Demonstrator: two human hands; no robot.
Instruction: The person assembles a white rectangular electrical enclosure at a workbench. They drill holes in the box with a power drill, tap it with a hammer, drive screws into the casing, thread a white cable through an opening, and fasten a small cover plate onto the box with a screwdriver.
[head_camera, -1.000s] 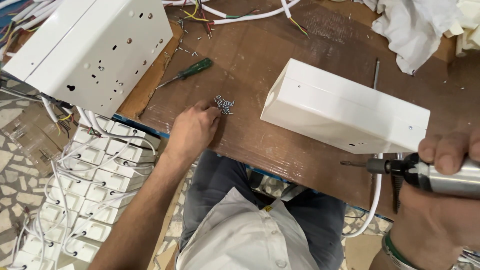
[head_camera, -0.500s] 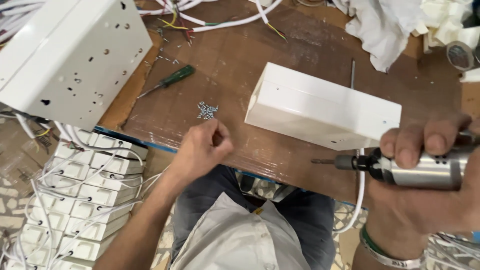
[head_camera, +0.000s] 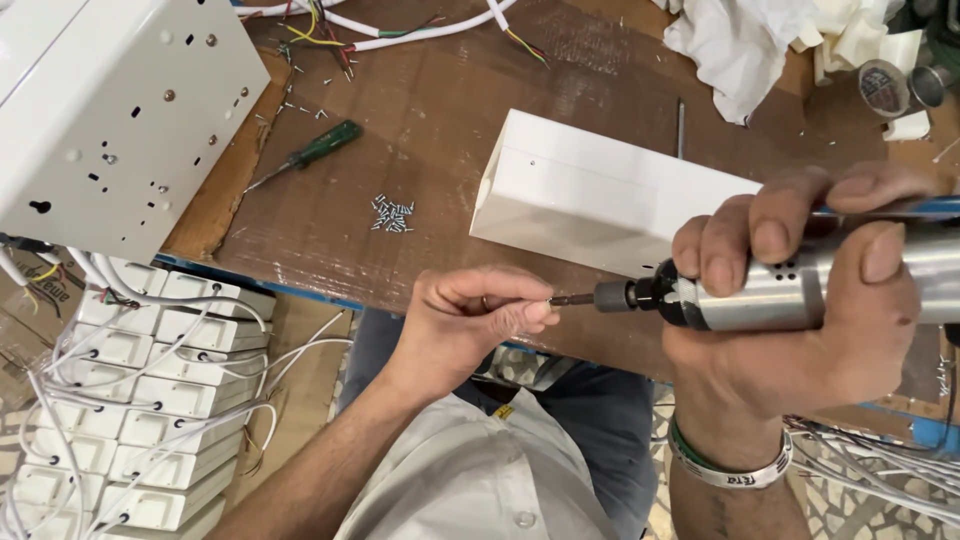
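Observation:
My right hand grips a silver electric screwdriver, held level with its bit pointing left. My left hand pinches a small screw against the bit's tip, in front of the table's near edge. A long white plastic box lies on the brown table just beyond both hands. A small heap of loose screws lies on the table to the left of the box.
A green-handled screwdriver lies at upper left of the table. A large white perforated enclosure stands at far left. White switch boxes with wires are stacked below. Coloured cables, white cloth and a tape roll lie at the back.
My left hand left the screw heap and came back to the screwdriver's bit with a screw. My right hand brought the tool up and left toward it.

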